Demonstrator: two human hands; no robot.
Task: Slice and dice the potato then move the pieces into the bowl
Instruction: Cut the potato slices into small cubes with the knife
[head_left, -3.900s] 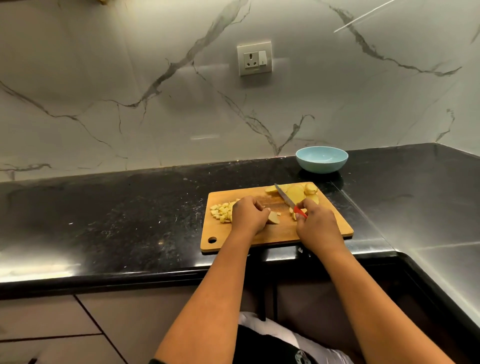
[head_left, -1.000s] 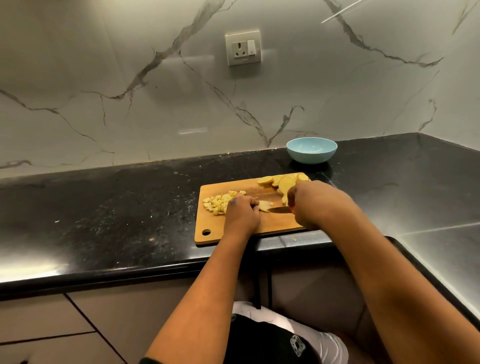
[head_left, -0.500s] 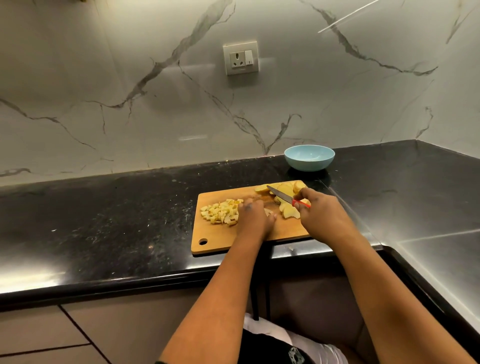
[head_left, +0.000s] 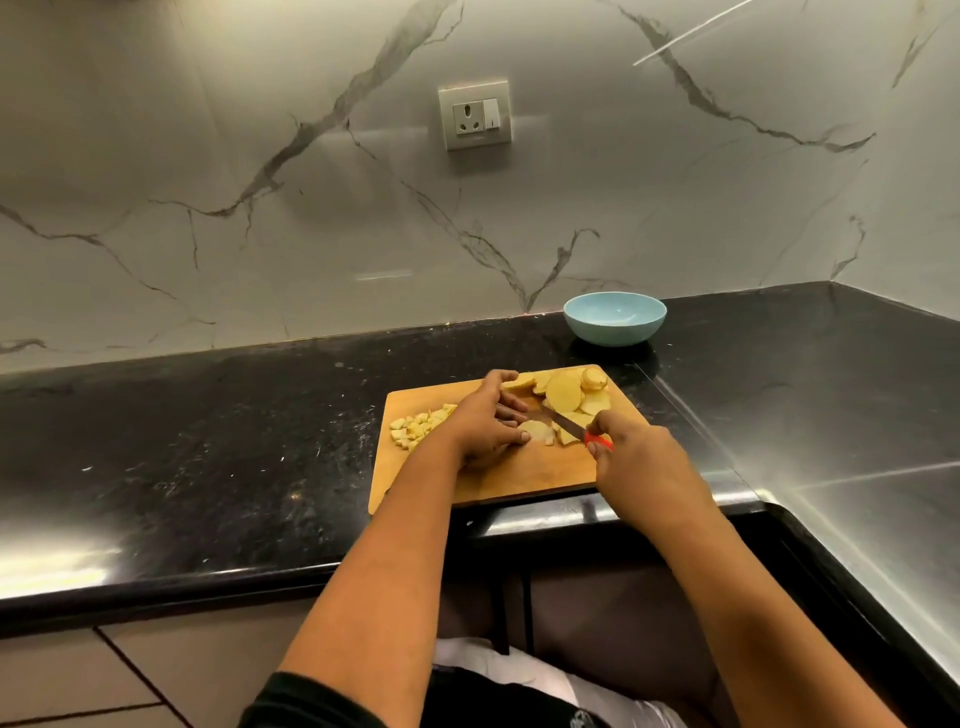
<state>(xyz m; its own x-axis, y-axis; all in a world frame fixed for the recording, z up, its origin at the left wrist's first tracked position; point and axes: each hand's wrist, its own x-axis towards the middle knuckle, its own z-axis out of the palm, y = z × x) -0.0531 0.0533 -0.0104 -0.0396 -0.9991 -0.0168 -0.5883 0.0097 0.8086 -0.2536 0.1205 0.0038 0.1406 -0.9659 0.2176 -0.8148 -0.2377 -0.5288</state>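
On the wooden cutting board (head_left: 519, 473), both of my hands are at work over the potato. My left hand (head_left: 483, 423) lies across the middle of the board, its grip curled down onto one potato slice (head_left: 535, 430), thumb and fingertips pressing it flat against the wood. My right hand (head_left: 639, 462) sits toward the board's near right edge, its grip wrapped tight around the red handle of the knife (head_left: 566, 423); the blade points up and left, lying across the slices just beside my left fingers. Beyond the blade, at the far right corner of the board, a loose heap of uncut round slices (head_left: 569, 389) overlaps itself. Over on the left side of the board sits a small pile of diced pieces (head_left: 415, 428), partly hidden behind my left wrist. Past the board, near the marble wall, the light blue bowl (head_left: 614, 318) stands on the black desk (head_left: 208, 441), well apart from the pieces.
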